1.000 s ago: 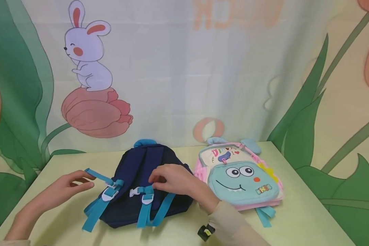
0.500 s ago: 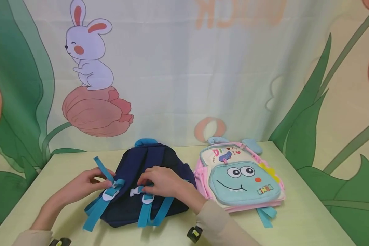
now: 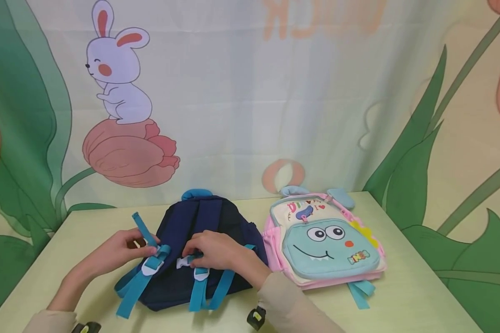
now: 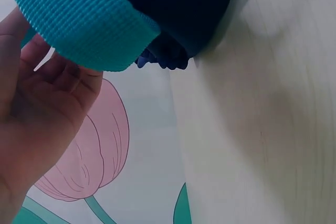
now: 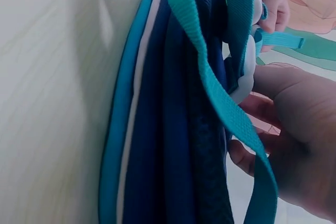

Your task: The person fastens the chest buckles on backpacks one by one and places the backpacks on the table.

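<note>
A navy backpack (image 3: 233,277) lies on the table with its shoulder straps (image 3: 179,226) facing up. My left hand (image 3: 118,252) pinches a buckle at the upper end of the left teal webbing strap (image 3: 129,293), and its fingers hide most of that piece. A loose teal strap end (image 3: 141,226) sticks up there. In the left wrist view a webbing loop (image 4: 89,24) covers those fingertips. My right hand (image 3: 216,249) pinches the short teal webbing beside a white side-release buckle (image 3: 183,262). A white adjuster (image 3: 201,274) hangs just below that hand.
A pink and light blue dinosaur backpack (image 3: 333,249) lies to the right on the pale table (image 3: 404,286). Behind the table hangs a curtain (image 3: 216,115) printed with a rabbit and tulips. Another teal strap (image 3: 222,289) dangles from the navy backpack.
My left hand has moved right from the loose strap end onto the left buckle. My right hand has slid left along the webbing toward the white buckle. The loose strap end now stands more upright.
</note>
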`<state>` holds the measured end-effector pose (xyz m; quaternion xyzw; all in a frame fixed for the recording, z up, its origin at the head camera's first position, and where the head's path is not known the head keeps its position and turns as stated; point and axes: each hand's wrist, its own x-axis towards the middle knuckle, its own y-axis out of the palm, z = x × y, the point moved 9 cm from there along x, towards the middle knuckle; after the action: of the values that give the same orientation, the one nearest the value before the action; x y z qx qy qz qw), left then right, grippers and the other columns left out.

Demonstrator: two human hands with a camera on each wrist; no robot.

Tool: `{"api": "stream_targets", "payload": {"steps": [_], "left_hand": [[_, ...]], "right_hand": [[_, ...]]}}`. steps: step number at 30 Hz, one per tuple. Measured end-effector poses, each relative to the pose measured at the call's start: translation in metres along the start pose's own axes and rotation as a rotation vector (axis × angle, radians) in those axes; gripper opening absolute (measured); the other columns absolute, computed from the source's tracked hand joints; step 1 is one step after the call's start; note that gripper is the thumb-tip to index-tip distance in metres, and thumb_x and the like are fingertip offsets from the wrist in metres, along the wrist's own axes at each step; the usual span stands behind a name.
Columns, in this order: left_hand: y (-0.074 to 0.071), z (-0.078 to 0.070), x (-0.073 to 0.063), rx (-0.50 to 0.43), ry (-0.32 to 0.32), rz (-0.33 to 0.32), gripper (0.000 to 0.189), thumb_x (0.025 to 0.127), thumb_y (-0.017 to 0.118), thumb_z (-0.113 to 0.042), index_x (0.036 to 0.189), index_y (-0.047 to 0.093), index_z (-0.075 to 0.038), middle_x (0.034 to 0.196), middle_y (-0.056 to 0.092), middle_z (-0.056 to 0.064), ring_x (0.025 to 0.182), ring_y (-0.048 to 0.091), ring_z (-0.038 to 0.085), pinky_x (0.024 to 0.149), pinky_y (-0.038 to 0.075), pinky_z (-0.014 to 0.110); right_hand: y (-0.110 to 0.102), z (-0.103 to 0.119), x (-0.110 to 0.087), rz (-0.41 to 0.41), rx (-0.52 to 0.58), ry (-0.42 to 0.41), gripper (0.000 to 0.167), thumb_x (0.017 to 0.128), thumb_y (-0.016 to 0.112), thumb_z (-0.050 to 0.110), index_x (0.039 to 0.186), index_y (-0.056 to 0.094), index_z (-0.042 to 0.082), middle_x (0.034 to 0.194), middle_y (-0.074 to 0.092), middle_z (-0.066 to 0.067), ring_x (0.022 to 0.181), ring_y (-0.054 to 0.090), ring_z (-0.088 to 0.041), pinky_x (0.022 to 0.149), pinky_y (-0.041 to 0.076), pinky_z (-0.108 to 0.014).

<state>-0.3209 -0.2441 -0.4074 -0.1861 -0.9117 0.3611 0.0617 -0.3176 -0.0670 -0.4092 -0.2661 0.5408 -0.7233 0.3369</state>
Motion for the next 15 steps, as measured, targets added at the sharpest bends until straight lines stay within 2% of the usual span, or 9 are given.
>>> {"api": "stream_targets", "payload": {"steps": [8, 12, 15], "left_hand": [[-0.002, -0.005, 0.001, -0.024, 0.001, -0.026, 0.030, 0.091, 0.072, -0.032, 0.112, 0.069, -0.010, 0.085, 0.068, 0.007, 0.077, 0.062, 0.028, 0.068, 0.053, 0.033], [-0.002, -0.008, 0.001, -0.007, 0.012, -0.030, 0.024, 0.091, 0.072, -0.033, 0.104, 0.068, -0.013, 0.077, 0.062, 0.006, 0.070, 0.059, 0.020, 0.062, 0.049, 0.027], [-0.003, -0.011, 0.001, -0.003, 0.023, -0.046, 0.028, 0.090, 0.073, -0.033, 0.109, 0.066, -0.014, 0.078, 0.059, 0.006, 0.069, 0.055, 0.015, 0.059, 0.045, 0.025]], "right_hand": [[0.004, -0.002, 0.001, 0.003, -0.021, 0.027, 0.026, 0.090, 0.074, 0.029, 0.116, 0.073, 0.027, 0.102, 0.065, 0.012, 0.096, 0.057, -0.003, 0.079, 0.047, -0.014], [0.002, -0.003, -0.001, -0.010, -0.013, 0.020, 0.025, 0.091, 0.073, 0.029, 0.116, 0.074, 0.026, 0.102, 0.065, 0.011, 0.095, 0.059, -0.002, 0.079, 0.047, -0.013], [0.002, -0.005, -0.003, -0.030, -0.013, 0.010, 0.024, 0.091, 0.072, 0.029, 0.115, 0.074, 0.027, 0.101, 0.065, 0.012, 0.093, 0.059, -0.001, 0.078, 0.047, -0.012]]}}
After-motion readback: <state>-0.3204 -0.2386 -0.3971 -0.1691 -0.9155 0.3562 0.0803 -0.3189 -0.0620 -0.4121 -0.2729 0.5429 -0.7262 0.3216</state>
